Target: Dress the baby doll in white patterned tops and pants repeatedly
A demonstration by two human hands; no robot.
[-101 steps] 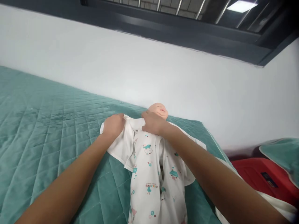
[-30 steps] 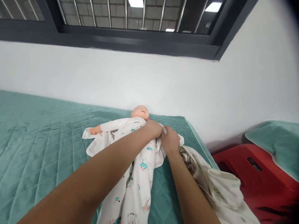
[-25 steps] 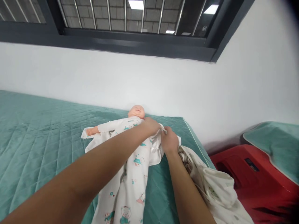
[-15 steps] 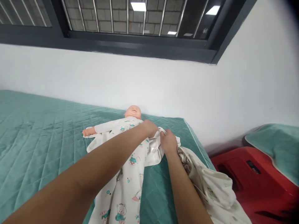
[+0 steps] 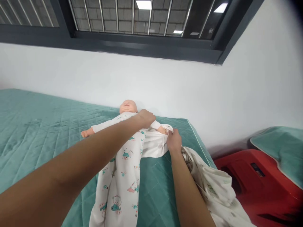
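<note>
Near the bed's (image 5: 42,123) right edge, right hand (image 5: 174,142) pinches a probably limp garment (image 5: 152,145), best held by hem; left hand's (image 5: 146,118) grip can't be told.

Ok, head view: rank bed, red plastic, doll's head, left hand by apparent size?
1. bed
2. red plastic, cut off by the frame
3. doll's head and left hand: about alike, not ranked

A bedroom-like room: a quilted green cover (image 5: 47,126) spreads at nine o'clock, a barred window (image 5: 139,23) at twelve, a red plastic stool (image 5: 267,186) at four.
</note>
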